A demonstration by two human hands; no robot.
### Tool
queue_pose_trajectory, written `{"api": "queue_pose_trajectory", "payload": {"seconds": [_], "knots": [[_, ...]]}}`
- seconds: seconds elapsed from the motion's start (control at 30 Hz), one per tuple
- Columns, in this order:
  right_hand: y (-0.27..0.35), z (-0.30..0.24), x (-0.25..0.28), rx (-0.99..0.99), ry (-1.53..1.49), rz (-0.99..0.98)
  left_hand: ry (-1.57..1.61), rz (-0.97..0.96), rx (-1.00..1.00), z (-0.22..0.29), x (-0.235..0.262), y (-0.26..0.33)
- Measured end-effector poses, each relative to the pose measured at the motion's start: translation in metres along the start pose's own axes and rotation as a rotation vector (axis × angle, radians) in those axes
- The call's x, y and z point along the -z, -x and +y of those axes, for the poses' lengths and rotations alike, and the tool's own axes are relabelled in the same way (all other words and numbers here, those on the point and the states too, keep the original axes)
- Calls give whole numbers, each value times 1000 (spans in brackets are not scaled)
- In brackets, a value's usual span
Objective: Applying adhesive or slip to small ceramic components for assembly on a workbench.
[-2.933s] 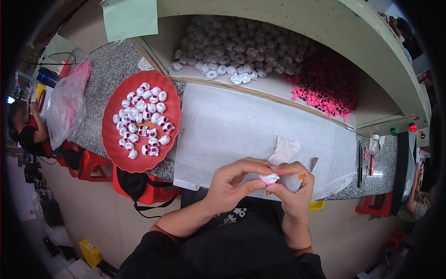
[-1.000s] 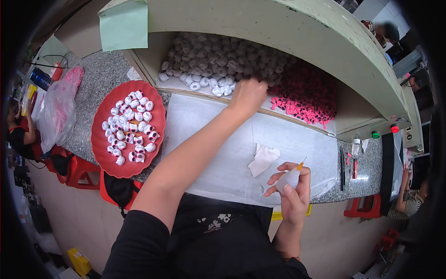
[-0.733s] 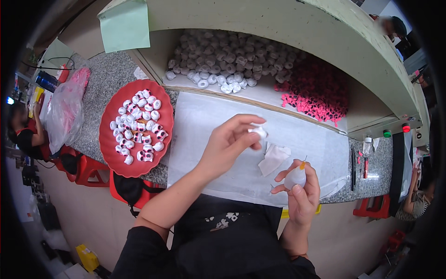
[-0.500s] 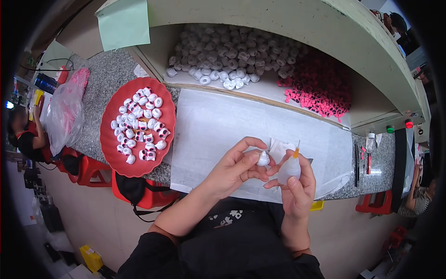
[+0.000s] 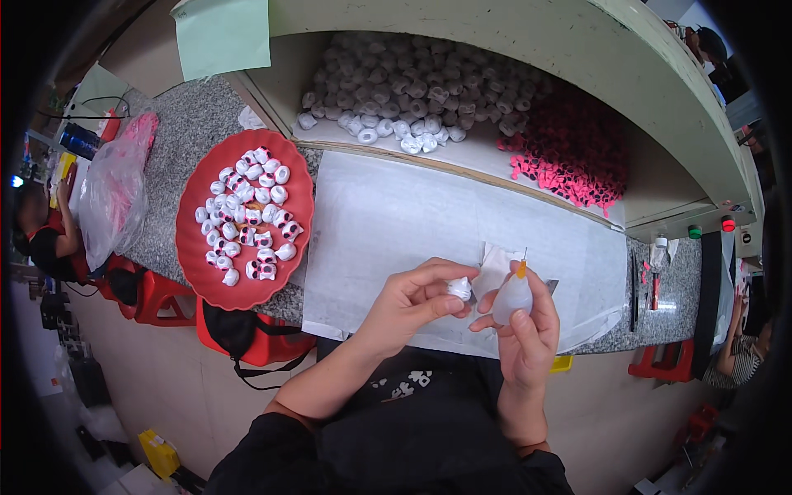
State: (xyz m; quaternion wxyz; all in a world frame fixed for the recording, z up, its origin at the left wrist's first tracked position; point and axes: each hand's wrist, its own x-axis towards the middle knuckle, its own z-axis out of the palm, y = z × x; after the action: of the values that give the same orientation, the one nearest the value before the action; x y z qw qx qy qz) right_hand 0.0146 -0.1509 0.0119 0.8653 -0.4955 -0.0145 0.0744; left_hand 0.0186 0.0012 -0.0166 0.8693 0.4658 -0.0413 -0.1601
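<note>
Between the thumb and fingers of my left hand (image 5: 404,305) is a small white rounded piece (image 5: 459,289), held over the white sheet. My right hand (image 5: 532,330) grips a translucent squeeze bottle (image 5: 513,299) with an orange base and a thin needle tip (image 5: 523,262) pointing up. The bottle is close to the white piece but apart from it. Behind the bottle, a folded white cloth or paper (image 5: 493,262) lies on the white sheet (image 5: 388,223).
A red scalloped tray (image 5: 191,247) at left bears white pieces, some with pink and black parts. The shelf holds heaps of white pieces (image 5: 412,91) and pink-black pieces (image 5: 569,165). Dark rods (image 5: 634,289) lie at right. Other people sit at both sides.
My left hand has turned the white piece and shifted it slightly left and down. My right hand still holds the bottle, almost unmoved. The view has tilted a little.
</note>
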Motion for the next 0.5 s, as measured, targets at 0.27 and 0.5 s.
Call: {"api": "queue_pose_trajectory", "payload": {"seconds": [0.27,0.5], "knots": [[8,-17,3,444,188,250,285,40,-69,6,-5,3],[15,-13,1,810,579,144,203,55,-232,3,-10,4]]}}
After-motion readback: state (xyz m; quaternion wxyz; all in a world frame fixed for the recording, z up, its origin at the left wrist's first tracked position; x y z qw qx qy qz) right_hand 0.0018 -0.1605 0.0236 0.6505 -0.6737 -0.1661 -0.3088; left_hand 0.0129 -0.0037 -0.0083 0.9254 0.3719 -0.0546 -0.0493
